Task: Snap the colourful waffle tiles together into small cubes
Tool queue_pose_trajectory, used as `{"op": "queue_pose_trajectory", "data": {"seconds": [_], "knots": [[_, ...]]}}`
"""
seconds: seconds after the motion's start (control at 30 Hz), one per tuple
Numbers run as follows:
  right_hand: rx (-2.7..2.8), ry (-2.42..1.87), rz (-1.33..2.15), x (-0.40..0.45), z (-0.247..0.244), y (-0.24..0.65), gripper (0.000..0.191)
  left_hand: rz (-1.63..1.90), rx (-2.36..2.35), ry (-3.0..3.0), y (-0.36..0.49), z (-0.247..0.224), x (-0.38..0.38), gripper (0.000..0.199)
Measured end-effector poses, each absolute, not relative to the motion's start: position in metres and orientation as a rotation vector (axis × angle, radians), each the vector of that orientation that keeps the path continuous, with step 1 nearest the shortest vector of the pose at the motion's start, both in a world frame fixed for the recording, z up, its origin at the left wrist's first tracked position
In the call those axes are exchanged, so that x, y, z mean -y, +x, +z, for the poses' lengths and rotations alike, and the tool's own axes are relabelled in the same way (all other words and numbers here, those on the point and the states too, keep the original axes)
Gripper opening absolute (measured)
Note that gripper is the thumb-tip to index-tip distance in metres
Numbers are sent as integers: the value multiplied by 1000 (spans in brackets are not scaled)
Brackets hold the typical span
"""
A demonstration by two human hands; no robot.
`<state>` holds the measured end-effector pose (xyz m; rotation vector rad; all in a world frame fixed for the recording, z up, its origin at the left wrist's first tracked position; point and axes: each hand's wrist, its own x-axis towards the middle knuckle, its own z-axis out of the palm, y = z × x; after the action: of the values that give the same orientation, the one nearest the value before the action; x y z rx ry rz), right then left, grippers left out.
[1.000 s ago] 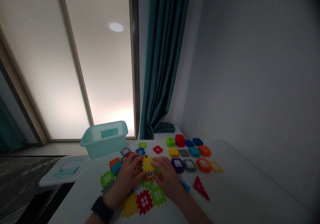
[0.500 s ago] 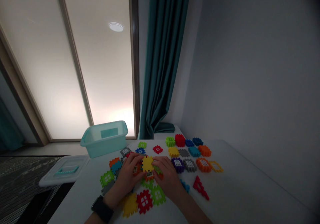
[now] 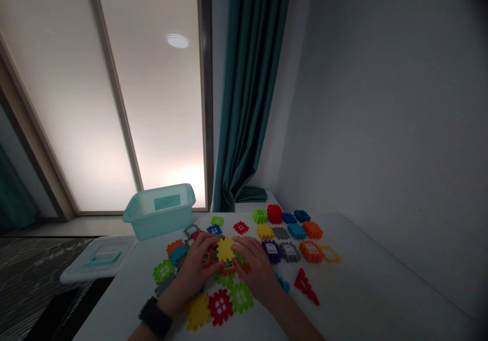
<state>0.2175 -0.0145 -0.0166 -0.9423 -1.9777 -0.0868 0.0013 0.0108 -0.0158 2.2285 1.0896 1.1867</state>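
1. The left hand (image 3: 192,267) and right hand (image 3: 255,270) are covering the middle of the interlocking plastic blocks (image 3: 163,272), hiding how the pieces beneath them are lying.
2. The fingers (image 3: 238,244) are hiding parts of the yellow block (image 3: 224,249), so whether it is joining the pieces below cannot be told.
3. The bottom edge is cutting off both forearms (image 3: 293,320) and the near part of the surface (image 3: 362,285).
4. The top edge is cutting off the teal curtain (image 3: 251,76).
5. The front wall of the translucent bin (image 3: 158,219) is blocking its inside from view.
6. The far blocks' (image 3: 280,233) small details are staying too dim and small to tell.
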Motion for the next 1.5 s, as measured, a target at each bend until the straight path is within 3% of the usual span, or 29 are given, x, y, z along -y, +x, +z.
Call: {"op": "queue_pose_trajectory", "data": {"seconds": [0.17,0.43,0.57,0.7,0.97,1.27,1.5], "knots": [[1911,-921,41,14,-13,219,14,1097,-959,2146,3,-8,-8,15],[1479,-1127,769,12,-18,212,36,1072,-928,2014,4,-7,-10,31],[1383,-1080,956,10,-19,210,43,1036,-929,1993,4,-8,-11,36],[1441,-1093,855,11,-17,211,39,1023,-950,2026,5,-7,-9,39],[1894,-955,92,20,-14,213,21,1035,-957,2104,6,2,0,38],[2042,-915,-40,23,-6,218,15,1057,-956,2198,3,2,1,14],[2107,-1044,34,24,-3,223,28,1115,-1042,2340,1,-8,-4,34]]}}
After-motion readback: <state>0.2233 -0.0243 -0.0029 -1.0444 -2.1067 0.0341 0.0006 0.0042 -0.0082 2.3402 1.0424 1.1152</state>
